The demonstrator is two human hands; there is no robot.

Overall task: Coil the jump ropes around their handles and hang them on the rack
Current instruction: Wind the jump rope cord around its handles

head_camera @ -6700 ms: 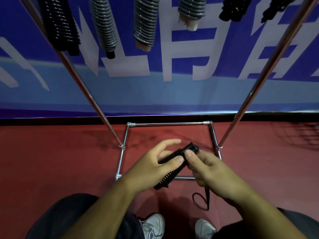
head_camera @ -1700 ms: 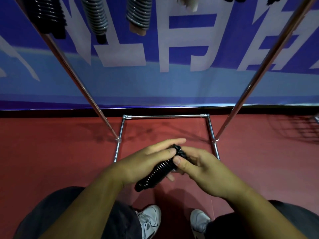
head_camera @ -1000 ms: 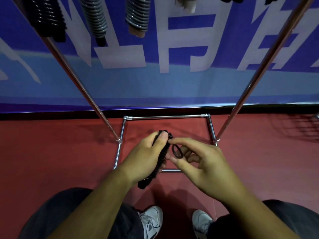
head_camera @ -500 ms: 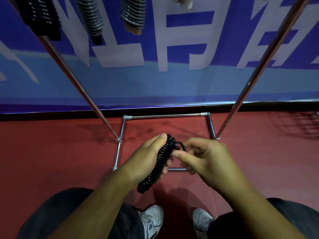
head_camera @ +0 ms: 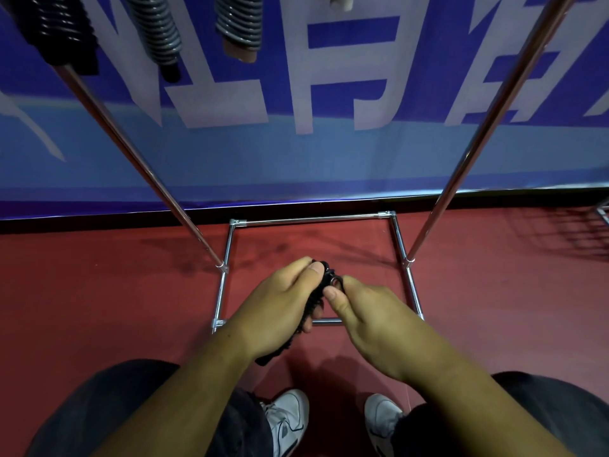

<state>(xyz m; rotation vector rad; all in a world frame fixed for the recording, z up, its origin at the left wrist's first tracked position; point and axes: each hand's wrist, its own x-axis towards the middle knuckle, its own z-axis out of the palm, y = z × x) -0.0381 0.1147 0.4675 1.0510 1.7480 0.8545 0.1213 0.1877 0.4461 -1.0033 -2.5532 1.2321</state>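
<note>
A black jump rope, coiled tightly round its handles, slants from lower left to upper right in front of me above the rack's base. My left hand grips the bundle around its middle, thumb near the top end. My right hand pinches the small rope loop at the bundle's top end between thumb and fingers. The bundle's lower tip sticks out below my left wrist. Most of the coil is hidden by my fingers.
The chrome rack has two slanted poles and a rectangular floor frame on red flooring. Several coiled ropes hang at the top: black, grey, grey. A blue banner stands behind. My white shoes are below.
The loose rope end seen earlier has been wound up. My right hand, which held an open loop beside the bundle, has closed in on the top end and now pinches the loop there.
</note>
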